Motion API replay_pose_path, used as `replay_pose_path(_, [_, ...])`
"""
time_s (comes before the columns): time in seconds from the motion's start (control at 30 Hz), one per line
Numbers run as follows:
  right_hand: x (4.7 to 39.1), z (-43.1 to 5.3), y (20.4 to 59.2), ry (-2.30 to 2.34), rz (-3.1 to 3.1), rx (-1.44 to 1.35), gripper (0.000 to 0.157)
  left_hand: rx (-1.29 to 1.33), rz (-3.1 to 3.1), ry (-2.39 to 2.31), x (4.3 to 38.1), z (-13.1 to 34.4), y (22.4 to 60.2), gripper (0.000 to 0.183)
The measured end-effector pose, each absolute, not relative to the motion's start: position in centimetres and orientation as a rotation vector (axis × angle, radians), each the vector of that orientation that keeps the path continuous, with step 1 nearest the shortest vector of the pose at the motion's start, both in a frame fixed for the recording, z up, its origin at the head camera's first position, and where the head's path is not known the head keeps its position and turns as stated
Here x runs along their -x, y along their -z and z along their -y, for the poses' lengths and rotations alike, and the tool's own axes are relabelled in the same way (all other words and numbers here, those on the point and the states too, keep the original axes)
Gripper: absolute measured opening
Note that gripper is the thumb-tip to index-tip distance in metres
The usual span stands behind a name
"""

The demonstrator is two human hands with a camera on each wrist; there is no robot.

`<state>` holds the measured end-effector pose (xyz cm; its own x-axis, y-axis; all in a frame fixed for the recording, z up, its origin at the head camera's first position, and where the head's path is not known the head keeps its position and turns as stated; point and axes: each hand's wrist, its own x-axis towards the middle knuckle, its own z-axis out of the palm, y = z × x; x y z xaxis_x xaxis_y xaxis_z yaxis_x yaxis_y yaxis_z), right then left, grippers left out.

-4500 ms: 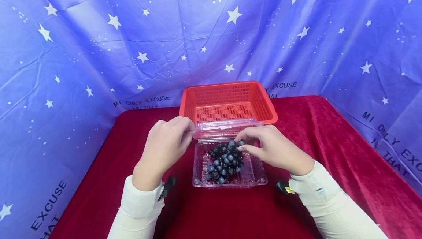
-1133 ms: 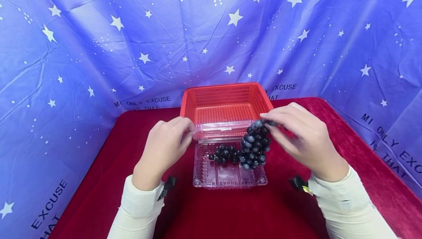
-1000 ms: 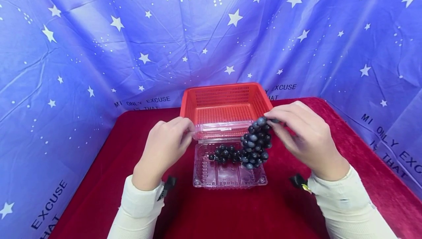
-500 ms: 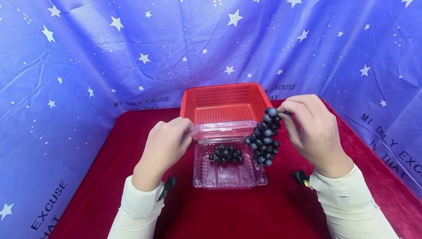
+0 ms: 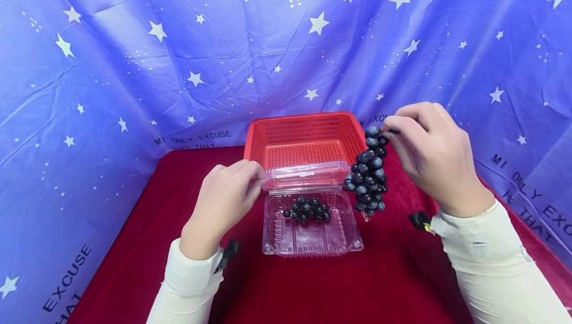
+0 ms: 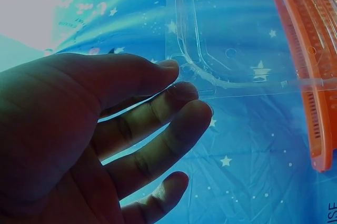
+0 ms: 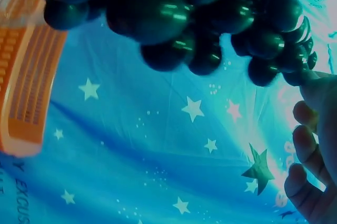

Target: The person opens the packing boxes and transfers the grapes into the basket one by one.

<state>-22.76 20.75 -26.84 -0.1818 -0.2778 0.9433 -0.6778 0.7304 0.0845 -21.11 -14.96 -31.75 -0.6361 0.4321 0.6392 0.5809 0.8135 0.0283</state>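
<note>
My right hand [image 5: 435,155] pinches a bunch of dark grapes [image 5: 367,177] by its top end. The bunch hangs down just right of a clear plastic clamshell box [image 5: 308,242], fully above the red cloth. In the right wrist view the grapes [image 7: 152,13] fill the top, with curled fingers [image 7: 303,182] at the right edge. My left hand [image 5: 223,205] pinches the left corner of the box's raised lid [image 5: 308,175]; the left wrist view shows thumb and forefinger at that lid corner [image 6: 197,71]. A smaller bunch of black grapes [image 5: 306,210] lies inside the box.
Behind the box stands a red slotted plastic basket [image 5: 304,120], its front partly seen through the lid. Red velvet cloth [image 5: 304,289] covers the table. A blue curtain with white stars [image 5: 277,41] hangs around the back and sides.
My right hand has lifted the larger grape bunch out of the box and carried it up and to the right. The left hand has stayed at the lid corner.
</note>
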Motion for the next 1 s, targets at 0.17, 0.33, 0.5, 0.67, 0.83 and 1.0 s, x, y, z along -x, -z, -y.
replay_pose_path(0.17, [23.5,-21.9,25.4,-0.269,1.862,-0.821,0.011,0.731,2.349,0.312,21.0,15.2,31.8,0.009])
replay_pose_path(0.33, [24.2,-22.7,24.1,-0.139,1.879,-0.865,0.016,0.725,2.356,0.321,20.9,15.3,31.8,0.009])
replay_pose_path(0.5, [25.3,-22.7,23.6,-0.057,1.891,-0.849,0.018,0.726,2.359,0.319,20.9,15.2,31.7,0.009])
replay_pose_path(0.67, [26.5,-22.3,23.6,-0.029,1.901,-0.826,0.015,0.735,2.353,0.311,20.9,15.2,31.7,0.009])
replay_pose_path(0.83, [27.7,-21.7,23.6,-0.025,1.909,-0.793,0.014,0.740,2.356,0.301,21.0,15.3,31.6,0.008])
replay_pose_path(1.0, [28.7,-21.1,23.4,-0.020,1.901,-0.778,0.017,0.740,2.358,0.302,21.0,15.2,31.6,0.008])
